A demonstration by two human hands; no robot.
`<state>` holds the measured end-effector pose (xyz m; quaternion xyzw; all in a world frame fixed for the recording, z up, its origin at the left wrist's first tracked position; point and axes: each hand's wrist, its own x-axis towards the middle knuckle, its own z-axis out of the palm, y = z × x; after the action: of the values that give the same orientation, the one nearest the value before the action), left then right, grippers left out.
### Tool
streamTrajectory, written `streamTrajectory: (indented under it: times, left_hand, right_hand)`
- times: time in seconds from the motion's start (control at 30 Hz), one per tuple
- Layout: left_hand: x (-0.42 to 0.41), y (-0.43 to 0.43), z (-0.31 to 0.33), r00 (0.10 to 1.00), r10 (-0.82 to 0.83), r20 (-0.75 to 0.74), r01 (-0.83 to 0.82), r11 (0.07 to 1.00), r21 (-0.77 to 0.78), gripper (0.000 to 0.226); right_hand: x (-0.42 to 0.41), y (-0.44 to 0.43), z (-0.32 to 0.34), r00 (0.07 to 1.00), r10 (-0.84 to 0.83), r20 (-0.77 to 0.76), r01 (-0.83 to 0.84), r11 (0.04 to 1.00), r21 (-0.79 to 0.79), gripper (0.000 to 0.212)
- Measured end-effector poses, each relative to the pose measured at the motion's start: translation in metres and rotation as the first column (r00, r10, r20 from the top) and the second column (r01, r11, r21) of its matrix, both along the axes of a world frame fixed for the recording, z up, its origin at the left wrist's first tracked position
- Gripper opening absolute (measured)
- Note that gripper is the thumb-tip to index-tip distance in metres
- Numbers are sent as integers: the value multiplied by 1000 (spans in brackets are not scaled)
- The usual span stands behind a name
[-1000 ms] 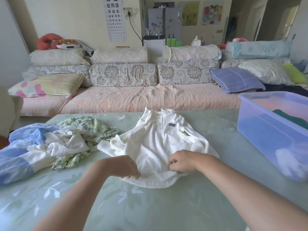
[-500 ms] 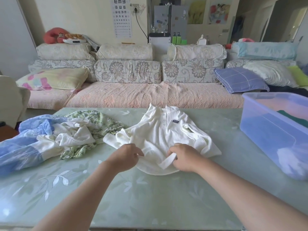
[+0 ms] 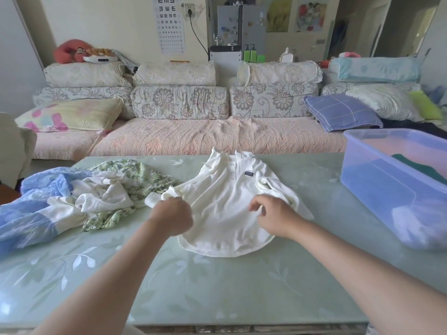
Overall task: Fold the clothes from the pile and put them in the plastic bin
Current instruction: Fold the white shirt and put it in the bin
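Observation:
A white button-collar shirt (image 3: 225, 189) lies face up in the middle of the green table (image 3: 217, 286), its hem toward me and flat. My left hand (image 3: 173, 217) is curled in a fist at the shirt's left edge, gripping the fabric just below the bunched left sleeve. Fingers and thumb of my right hand (image 3: 273, 213) are curled and pinch the cloth on the shirt's right side, next to the folded-in right sleeve. The pile (image 3: 72, 201) of blue, white and green leaf-print clothes sits to the left. The translucent blue plastic bin (image 3: 362, 170) stands at the right.
A dark green garment (image 3: 420, 165) lies inside the bin, along with other folded items seen dimly through its wall. A long floral sofa (image 3: 193, 139) with several cushions runs behind the table. A pale chair back (image 3: 12, 151) is at the far left.
Both hands let go of the hem and moved up and apart to the shirt's sides. The hem now lies flat and spread toward me.

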<state>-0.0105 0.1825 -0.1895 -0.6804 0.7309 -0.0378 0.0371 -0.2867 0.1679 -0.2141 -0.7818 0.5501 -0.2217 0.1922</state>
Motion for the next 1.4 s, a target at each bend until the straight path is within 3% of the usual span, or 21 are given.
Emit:
streamTrajectory:
  times: [0.07,0.13,0.2,0.27,0.37,0.5,0.6,0.73,0.8,0.87,0.93,1.0,1.1,1.17,1.23,1.3,1.4]
  left_hand:
    - [-32,-5,1,981,-157,-111,133,971,-199,29]
    - [-65,-7,-1,913,-318,-256,252,933,-257,22]
    - [-97,-9,-7,811,-380,-445,356,924,-140,13]
    - [-128,-10,-20,751,-357,-555,424,906,-8,28]
    - [-159,-16,-43,809,-376,-452,447,893,57,42]
    - [-167,-27,-48,867,-405,-288,420,908,-14,33]
    - [-162,-31,-47,852,-312,-421,355,934,26,37]
    - [-153,-45,-47,753,-51,-656,113,992,53,24]
    - [-152,-49,-45,683,76,-727,33,990,134,29]
    - [-153,-50,-45,640,147,-755,25,977,211,31]
    - [-156,-49,-46,607,180,-774,22,970,243,24]
    - [-156,-50,-49,586,166,-793,11,977,212,21]
    - [-154,-50,-50,576,121,-808,21,987,162,16]
    - [-152,-50,-49,537,90,-839,35,991,129,17]
    - [-148,-48,-44,464,81,-882,50,992,118,18]
    - [-146,-45,-39,403,67,-913,97,989,115,15]
    - [-142,-38,-36,346,84,-934,243,954,176,22]
  right_hand:
    - [-26,-5,3,979,-117,-164,97,987,-125,26]
    - [-50,-8,-2,925,-232,-300,204,971,-122,22]
    - [-71,-11,-8,882,-283,-378,287,957,-46,30]
    - [-86,-14,-15,879,-233,-417,261,965,10,43]
    - [-99,-18,-23,890,-95,-447,96,995,-19,53]
    - [-107,-31,-24,863,-70,-500,23,995,-99,31]
    - [-110,-38,-9,794,-244,-557,156,967,-201,22]
    - [-115,-49,12,552,-476,-685,282,879,-383,33]
    - [-114,-51,12,567,-443,-694,268,896,-353,34]
    - [-109,-51,5,683,-340,-646,170,935,-312,31]
    - [-97,-48,-4,867,-200,-457,97,966,-239,25]
    - [-80,-45,-10,952,-85,-295,57,993,-104,29]
    - [-56,-40,-16,987,-29,-159,45,994,102,61]
    - [-47,-40,-19,997,-31,-73,40,991,125,69]
    - [-41,-39,-17,999,-45,22,42,992,117,67]
    - [-39,-38,-12,986,-59,153,39,990,132,50]
    - [-46,-34,-2,976,-96,195,72,989,126,40]
